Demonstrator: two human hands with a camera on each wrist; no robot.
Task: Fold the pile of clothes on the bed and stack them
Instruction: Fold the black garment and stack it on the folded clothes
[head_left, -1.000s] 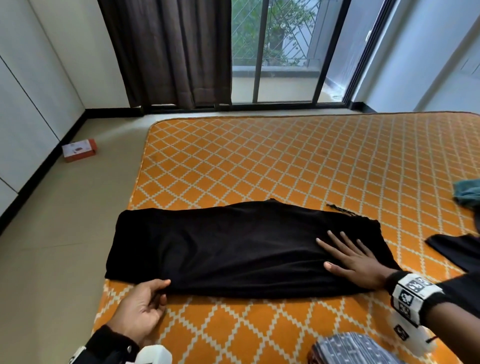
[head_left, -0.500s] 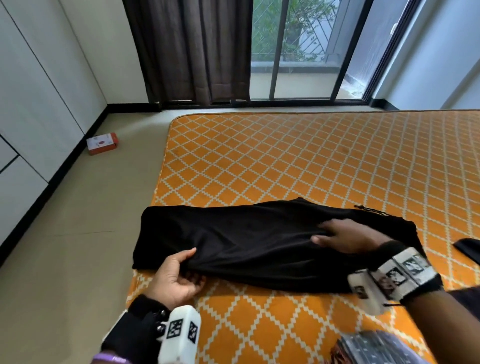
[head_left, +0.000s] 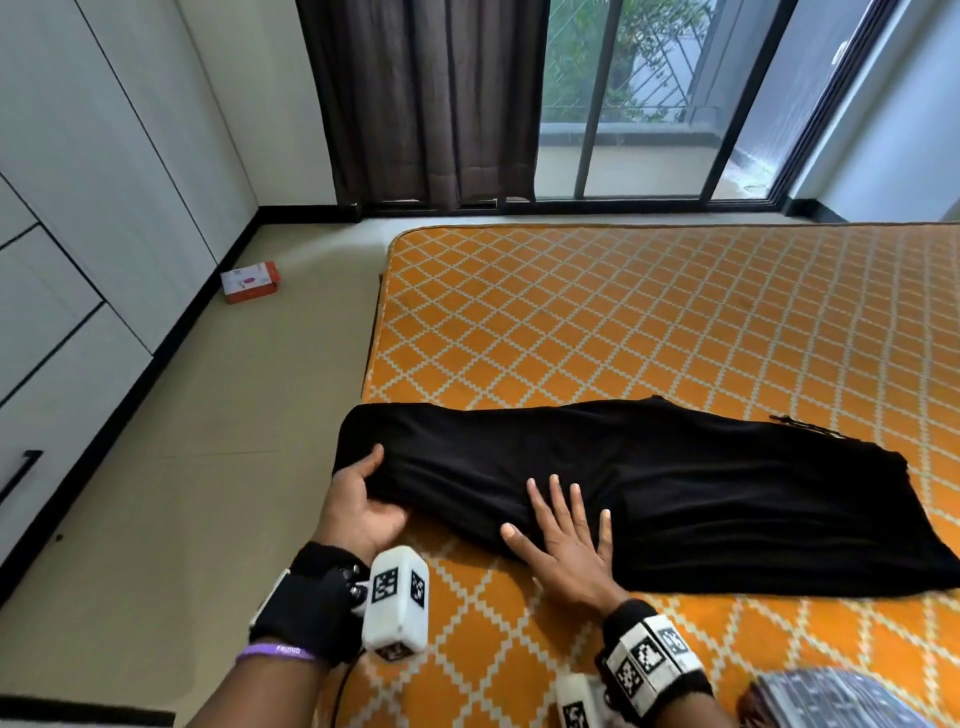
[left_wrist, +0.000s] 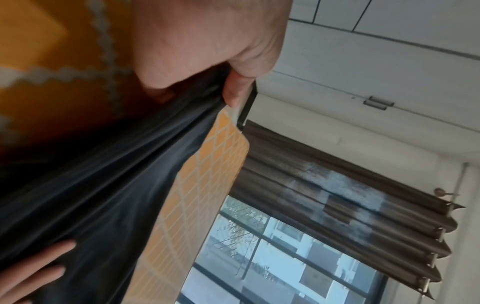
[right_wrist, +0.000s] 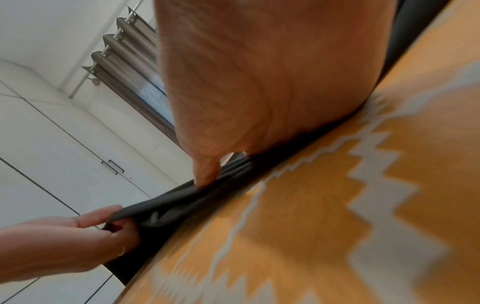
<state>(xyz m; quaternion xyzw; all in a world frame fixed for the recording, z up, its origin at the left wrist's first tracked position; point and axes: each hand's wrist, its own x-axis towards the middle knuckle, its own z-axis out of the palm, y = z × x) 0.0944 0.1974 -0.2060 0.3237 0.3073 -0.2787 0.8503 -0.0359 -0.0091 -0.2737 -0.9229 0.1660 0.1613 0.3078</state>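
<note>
Nearest the person, at the right front corner of the bed, lies a grey patterned folded item, only partly in frame; whether it is the start of the stack cannot be told.

Just beyond it, the right hand lies flat on the black garment, fingers straight and spread, pressing the near edge of the cloth into the orange diamond-patterned cover. This grip is fully open and holds nothing; it only pins. The right wrist view confirms the palm down on the fabric edge.

To the left, the left hand has its grip closed on the garment's left end, thumb on top and fingers curled beneath. That end hangs at the bed's left edge, above the floor.

The garment itself stretches left to right across the near part of the bed, already folded lengthwise into a long band, with a drawstring showing at its far right.

Risks, as judged: the fabric looks thin and slippery, so the layers may shift when the left end is carried over, leaving a crooked fold. If the pinning palm lifts early, the band may drag toward the edge and slide to the floor.

Farther off stand the dark curtain and a small box on the floor.
</note>
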